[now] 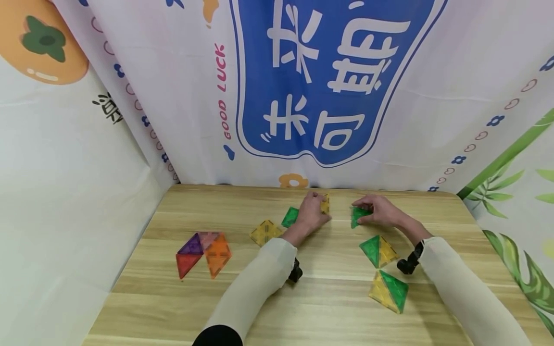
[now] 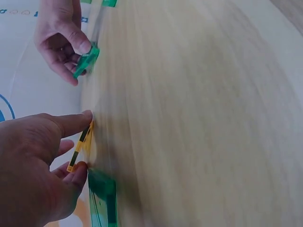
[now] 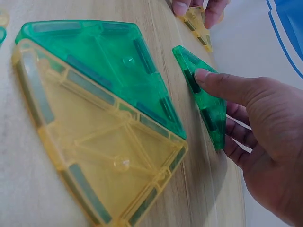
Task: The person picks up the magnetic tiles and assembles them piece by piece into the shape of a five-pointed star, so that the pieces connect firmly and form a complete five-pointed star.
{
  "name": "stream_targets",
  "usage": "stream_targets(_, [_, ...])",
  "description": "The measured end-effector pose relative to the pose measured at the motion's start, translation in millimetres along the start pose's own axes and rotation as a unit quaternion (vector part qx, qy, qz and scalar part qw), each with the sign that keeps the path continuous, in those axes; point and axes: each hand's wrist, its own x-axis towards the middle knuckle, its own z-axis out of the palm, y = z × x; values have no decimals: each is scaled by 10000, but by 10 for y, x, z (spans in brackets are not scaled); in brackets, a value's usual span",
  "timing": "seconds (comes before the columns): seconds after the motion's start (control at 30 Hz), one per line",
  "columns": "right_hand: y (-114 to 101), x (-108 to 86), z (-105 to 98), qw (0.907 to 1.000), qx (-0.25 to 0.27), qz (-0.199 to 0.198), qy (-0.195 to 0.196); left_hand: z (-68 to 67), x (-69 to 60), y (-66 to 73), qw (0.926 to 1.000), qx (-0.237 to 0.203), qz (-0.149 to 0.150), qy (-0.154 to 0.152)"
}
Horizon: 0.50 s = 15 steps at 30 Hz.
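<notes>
My left hand pinches a yellow translucent triangle tile between thumb and fingers near the table's back edge. To its right, my right hand grips a green translucent triangle tile, thumb on its face and fingers behind. A gap separates the two held tiles. Beside the left hand lies another green tile, partly hidden by that hand in the head view. A yellow tile piece lies by the left wrist. Nearer than the right hand, a green-and-yellow pair lies joined along one side.
A second yellow-and-green pair lies closer to the front. On the left of the wooden table is a joined group of red, purple, pink and orange tiles. A printed cloth hangs behind the back edge.
</notes>
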Motion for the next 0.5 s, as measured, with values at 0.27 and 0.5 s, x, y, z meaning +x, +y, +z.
stream_targets(0.27, [18, -12, 19, 9998, 143, -98, 102, -96, 9, -89, 9985, -527, 171, 5])
stream_targets(0.5, [43, -27, 42, 9975, 654, 56, 250, -142, 35, -161, 9942, -1008, 258, 275])
